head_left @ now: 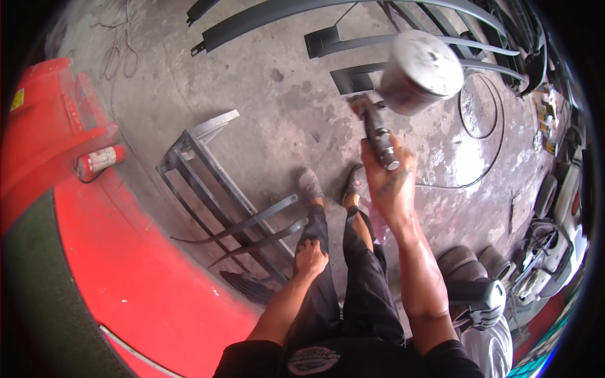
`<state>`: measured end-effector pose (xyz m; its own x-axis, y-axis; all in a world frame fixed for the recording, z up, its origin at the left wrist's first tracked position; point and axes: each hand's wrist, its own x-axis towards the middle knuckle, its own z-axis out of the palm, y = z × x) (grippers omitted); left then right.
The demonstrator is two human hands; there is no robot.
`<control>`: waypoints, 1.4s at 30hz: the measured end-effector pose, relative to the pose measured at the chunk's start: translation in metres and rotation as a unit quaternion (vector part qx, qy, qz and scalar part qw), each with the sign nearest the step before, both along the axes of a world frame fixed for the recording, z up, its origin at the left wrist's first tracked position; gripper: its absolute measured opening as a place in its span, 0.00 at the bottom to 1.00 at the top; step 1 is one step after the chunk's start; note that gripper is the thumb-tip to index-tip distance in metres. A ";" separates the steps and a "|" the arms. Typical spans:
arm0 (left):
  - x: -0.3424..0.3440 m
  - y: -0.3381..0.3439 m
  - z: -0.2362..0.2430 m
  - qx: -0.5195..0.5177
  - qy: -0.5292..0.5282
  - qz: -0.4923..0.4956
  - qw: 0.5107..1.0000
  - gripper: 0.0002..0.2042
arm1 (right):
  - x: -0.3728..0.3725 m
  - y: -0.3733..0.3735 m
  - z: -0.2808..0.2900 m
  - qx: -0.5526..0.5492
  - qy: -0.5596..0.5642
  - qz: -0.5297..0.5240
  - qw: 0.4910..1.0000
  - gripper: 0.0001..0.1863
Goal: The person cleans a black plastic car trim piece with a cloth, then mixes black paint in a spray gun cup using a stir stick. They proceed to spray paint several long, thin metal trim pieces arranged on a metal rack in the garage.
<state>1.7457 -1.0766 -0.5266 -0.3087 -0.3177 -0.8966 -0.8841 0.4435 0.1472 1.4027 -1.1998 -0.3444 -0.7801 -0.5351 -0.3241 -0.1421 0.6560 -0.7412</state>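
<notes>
The right hand is raised in front of the body, its fingers wrapped tight around the grip of a spray gun, which points away from the person toward the floor ahead. On top of the gun sits a round metal cup, grey and smeared with dried paint; its lid is on, so what is inside cannot be seen. The left hand hangs low beside the left thigh, fingers curled loosely into a half fist with nothing in them. Below both hands stand the person's feet in grey shoes on a stained concrete floor. Just left of the legs a grey metal rack carries a few long curved dark trim strips, near the empty hand but not touching it. More dark curved strips lie spread on the floor beyond the gun. A thin hose loops across the floor at the right. At the far left a large red body panel fills the edge, with a small red fire extinguisher lying beside it.
</notes>
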 end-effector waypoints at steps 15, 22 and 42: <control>-0.001 0.003 0.000 -0.005 0.002 -0.001 1.000 0.22 | -0.012 0.022 -0.003 -0.024 0.016 -0.078 0.997 0.10; -0.001 0.005 -0.002 -0.006 0.002 -0.001 1.000 0.21 | -0.009 0.022 -0.001 -0.011 0.047 -0.060 0.997 0.14; -0.001 0.004 0.000 -0.007 0.002 -0.006 1.000 0.21 | -0.027 -0.004 -0.001 -0.010 0.089 -0.046 0.995 0.17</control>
